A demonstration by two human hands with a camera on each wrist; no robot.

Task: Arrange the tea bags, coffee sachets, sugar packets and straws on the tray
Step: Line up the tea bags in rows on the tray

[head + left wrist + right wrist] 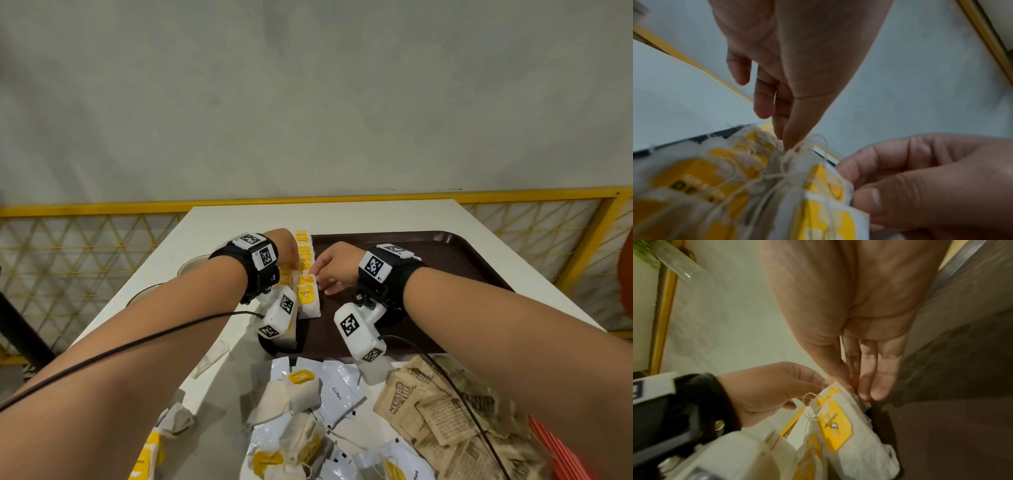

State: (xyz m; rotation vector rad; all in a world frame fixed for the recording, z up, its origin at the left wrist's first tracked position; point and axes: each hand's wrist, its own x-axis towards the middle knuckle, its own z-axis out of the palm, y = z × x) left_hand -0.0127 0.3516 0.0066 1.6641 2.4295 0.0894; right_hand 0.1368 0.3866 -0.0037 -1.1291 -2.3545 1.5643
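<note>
A row of white tea bags [306, 260] with yellow tags stands on edge along the left side of the dark brown tray [428, 260]. My left hand [294, 265] reaches in from the left, and its thumb and forefinger pinch the tops of the tea bags [756, 170]. Opposite it, my right hand [320, 277] grips the front tea bag [838, 426] by its upper edge between thumb and fingers. On the table in front of the tray lie loose tea bags [298, 387], white coffee sachets [339, 390], brown sugar packets [438, 411] and red straws [555, 448].
Two pale round dishes [191, 267] sit on the white table left of the tray. A yellow mesh fence [85, 240] runs behind and beside the table. Most of the tray's right part is bare. A black cable [137, 342] trails off my left wrist.
</note>
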